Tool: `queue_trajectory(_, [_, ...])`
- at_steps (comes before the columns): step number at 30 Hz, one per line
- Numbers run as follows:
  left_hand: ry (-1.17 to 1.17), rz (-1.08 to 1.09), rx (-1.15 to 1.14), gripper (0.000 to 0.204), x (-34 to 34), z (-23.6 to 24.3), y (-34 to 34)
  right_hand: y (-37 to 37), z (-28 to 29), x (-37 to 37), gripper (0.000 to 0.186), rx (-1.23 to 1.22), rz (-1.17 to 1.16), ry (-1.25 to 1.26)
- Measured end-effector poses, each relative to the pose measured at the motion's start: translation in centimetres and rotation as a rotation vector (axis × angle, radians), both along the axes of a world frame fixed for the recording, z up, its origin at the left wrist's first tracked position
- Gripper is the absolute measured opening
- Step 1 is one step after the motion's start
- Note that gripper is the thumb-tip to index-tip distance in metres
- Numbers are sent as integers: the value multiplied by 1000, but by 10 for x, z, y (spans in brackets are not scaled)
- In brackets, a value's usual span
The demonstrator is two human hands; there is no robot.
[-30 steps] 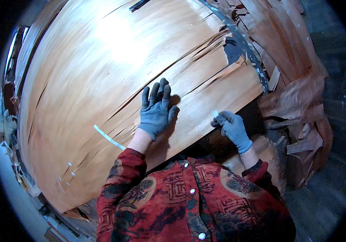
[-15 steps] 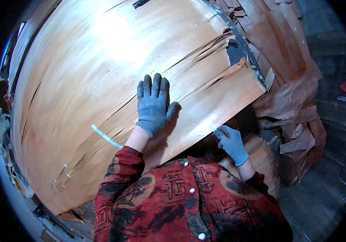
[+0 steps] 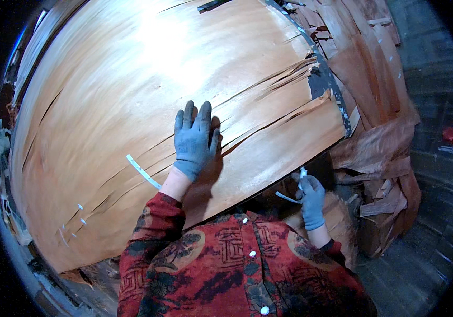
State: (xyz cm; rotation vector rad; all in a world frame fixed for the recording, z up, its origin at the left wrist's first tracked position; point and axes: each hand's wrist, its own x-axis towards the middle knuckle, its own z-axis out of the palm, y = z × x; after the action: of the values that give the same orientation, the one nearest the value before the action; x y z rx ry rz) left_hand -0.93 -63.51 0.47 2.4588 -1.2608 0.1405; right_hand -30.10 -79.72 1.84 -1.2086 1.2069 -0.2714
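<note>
**Dim workshop, with a broad, cracked wood veneer sheet [image 3: 269,156] spread under bright light**

The dark floor [image 3: 432,227] shows at the far right, and the sheet fills most of my remote view, its straight edges bowed by the fisheye lens. Strong glare whitens its upper middle.

The key relation is this: the right hand [image 3: 312,197] sits just off the sheet's near edge, while the nearest long split [image 3: 269,127] lies up and to the left of it, its long axis running from lower left to upper right. The left hand [image 3: 190,145] is nearer that split, its thumb side close to the split's lower end.

The left hand is spread flat on the wood, fingers extended, holding nothing I can see. The right hand is curled, pinching a white strip [image 3: 288,197]. One end trails to the left; more white pokes up above the fingers. I cannot tell whether it is all one piece.

Both gloves are grey and fabric-like, darker at the fingers. The veneer is thin, honey-brown and smooth, with ragged, curling splits. A narrow white tape piece [image 3: 143,170] slants across the grain by the left forearm. Small white scraps [image 3: 80,206] dot the lower left. Crumpled brown veneer offcuts [image 3: 377,140] heap at the right.
</note>
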Motion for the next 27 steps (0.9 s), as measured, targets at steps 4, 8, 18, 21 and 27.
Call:
queue_trajectory(4, [17,10,17,72,-2,-5,7,-22,25,15,23,-367,39,-46])
queue_trajectory(8, [28,-19,-124,87,-2,-12,7,-84,39,92,25,-505,171,-29])
queue_trajectory(18, [21,109,156,70,3,9,-1,-142,-15,205,17,-1385,999,96])
queue_trajectory(21, [38,165,204,67,8,17,-1,-138,-17,196,18,-1415,1032,162])
queue_trajectory(27, [56,182,186,63,14,18,-9,-129,-11,193,20,-1342,1009,272])
